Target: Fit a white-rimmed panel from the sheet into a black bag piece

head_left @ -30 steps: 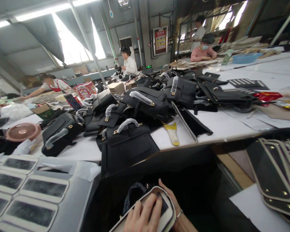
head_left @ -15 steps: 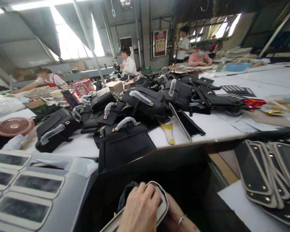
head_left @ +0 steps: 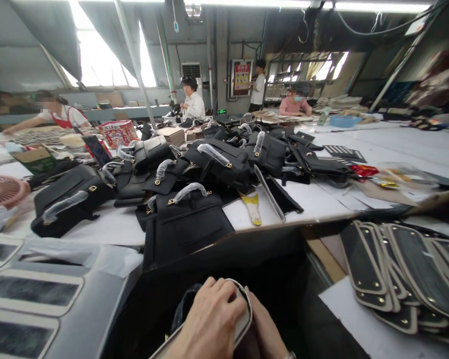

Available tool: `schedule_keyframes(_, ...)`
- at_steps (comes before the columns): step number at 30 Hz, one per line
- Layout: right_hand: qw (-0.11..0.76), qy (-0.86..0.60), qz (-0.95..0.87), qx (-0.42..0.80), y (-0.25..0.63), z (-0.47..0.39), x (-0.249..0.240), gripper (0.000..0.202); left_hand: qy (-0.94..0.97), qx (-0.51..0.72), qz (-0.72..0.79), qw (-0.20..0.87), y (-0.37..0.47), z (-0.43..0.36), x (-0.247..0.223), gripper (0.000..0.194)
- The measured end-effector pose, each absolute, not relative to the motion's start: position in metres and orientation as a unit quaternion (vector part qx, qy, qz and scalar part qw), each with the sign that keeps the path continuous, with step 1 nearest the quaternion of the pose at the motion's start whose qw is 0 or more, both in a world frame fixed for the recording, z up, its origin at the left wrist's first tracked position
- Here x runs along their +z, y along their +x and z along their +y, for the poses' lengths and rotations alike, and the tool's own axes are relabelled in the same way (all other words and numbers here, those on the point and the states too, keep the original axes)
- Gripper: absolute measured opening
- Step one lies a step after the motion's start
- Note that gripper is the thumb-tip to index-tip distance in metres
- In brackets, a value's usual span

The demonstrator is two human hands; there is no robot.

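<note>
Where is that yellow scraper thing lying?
The yellow scraper lies mid-table in the head view, just right of the nearest black handbag.

We see a bright, evenly lit hall. Daylight pours through the tall slanted windows [head_left: 97, 65] at the upper left of the frame, where the panes burn out to plain white, and a long fluorescent ceiling strip [head_left: 377, 7] glares along the top right edge. The white work table [head_left: 322, 197] reflects this light strongly, while the pile of black leather handbags [head_left: 217, 164] swallows detail in dark masses. Below the table edge, at bottom centre, deep shadow hides nearly everything. Wide-angle distortion bends the roof beams and stretches the corners. The left hand [head_left: 209, 319] at the bottom edge is soft, and the far background is slightly hazy.
</note>
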State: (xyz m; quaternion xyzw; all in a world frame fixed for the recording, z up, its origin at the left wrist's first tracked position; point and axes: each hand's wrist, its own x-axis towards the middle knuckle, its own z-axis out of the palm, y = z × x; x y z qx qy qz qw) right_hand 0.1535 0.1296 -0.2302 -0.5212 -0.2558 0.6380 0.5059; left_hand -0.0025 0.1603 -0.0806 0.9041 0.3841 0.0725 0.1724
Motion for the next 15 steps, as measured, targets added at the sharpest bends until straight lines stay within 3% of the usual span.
schedule_keyframes(5,0.442,-0.582,-0.429,0.531,0.176,0.112,-0.183,0.051,0.821,0.223,0.459,0.257,-0.013,0.178,-0.077,0.030)
schedule_keyframes(9,0.434,-0.617,-0.501,0.424,0.161,0.110,-0.156,0.049,0.819,0.188,0.412,0.353,-0.016,0.203,-0.090,0.034)
schedule_keyframes(15,0.432,-0.640,-0.531,0.349,0.148,0.115,-0.150,0.042,0.837,0.156,0.348,0.392,-0.014,0.225,-0.098,0.031)
